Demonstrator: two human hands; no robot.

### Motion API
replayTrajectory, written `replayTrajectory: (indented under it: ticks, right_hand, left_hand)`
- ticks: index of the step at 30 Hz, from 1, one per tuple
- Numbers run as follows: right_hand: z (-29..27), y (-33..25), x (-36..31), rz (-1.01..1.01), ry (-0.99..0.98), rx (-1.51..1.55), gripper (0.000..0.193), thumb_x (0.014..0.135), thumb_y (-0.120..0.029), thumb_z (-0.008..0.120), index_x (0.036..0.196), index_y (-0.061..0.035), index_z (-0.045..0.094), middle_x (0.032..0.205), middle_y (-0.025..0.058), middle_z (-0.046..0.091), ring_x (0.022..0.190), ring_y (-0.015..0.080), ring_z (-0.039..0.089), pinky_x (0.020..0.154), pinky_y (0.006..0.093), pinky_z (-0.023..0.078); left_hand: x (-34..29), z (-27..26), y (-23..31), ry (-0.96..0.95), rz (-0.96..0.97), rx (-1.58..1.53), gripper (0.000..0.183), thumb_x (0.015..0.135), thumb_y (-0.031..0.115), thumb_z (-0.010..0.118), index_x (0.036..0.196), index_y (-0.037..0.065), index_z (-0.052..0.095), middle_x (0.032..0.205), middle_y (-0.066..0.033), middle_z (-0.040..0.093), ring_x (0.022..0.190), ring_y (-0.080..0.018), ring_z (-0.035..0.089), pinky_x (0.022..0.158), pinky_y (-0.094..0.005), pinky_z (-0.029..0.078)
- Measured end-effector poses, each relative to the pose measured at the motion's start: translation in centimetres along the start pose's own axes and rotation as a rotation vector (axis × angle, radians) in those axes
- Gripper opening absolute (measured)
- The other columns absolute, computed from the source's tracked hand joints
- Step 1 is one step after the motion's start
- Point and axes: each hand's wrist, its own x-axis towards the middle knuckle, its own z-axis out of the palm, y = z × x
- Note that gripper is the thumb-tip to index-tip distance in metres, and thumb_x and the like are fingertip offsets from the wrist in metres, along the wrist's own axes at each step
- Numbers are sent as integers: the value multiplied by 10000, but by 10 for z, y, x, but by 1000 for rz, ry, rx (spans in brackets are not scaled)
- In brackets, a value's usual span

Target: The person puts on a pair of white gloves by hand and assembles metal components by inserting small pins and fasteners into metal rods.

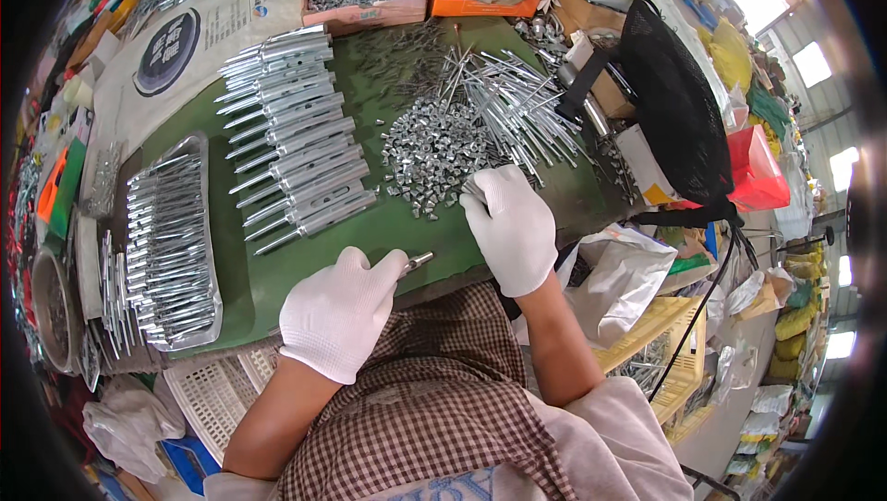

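My left hand, in a white knit glove, is closed around a metal rod whose shiny end sticks out past the thumb and forefinger. At the near edge of a pile of small silver metal caps, my gloved right hand has its fingers pinched together. What lies in that pinch is mostly hidden by the fingertips. Long thin metal rods are heaped just beyond it. Left of the pile, a row of metal tubes with pointed rods in them lies side by side on the green work surface.
A metal tray of rods stands at the left. Along the back are a pink box of small parts and an orange box. A black mesh fan-like guard rises at right. Yellow crates stand below the table.
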Motion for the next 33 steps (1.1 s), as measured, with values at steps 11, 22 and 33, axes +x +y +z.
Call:
replayTrajectory:
  ticks: [11,22,33]
  right_hand:
    - [-3,-5,-1,-35,70,55,136,859,-100,679,983,-85,624,911,118,640,756,332,637,656,411,514]
    - [-20,-44,-21,-13,-405,334,125,858,-134,699,956,-62,668,904,124,643,829,330,632,708,398,510]
    - [-18,-12,-6,77,-132,186,129,846,-119,703,972,-93,710,877,104,639,742,286,642,666,365,513]
  left_hand:
    - [2,-3,0,-51,-16,-4,174,868,195,676,1036,239,661,734,-70,521,564,-272,577,506,-386,463]
    - [1,0,-2,4,19,-39,191,867,182,665,1056,214,662,737,-79,524,585,-277,581,523,-395,465]
    - [3,-2,0,-31,-11,-23,183,859,170,678,1035,220,670,732,-78,518,579,-284,574,520,-396,460]
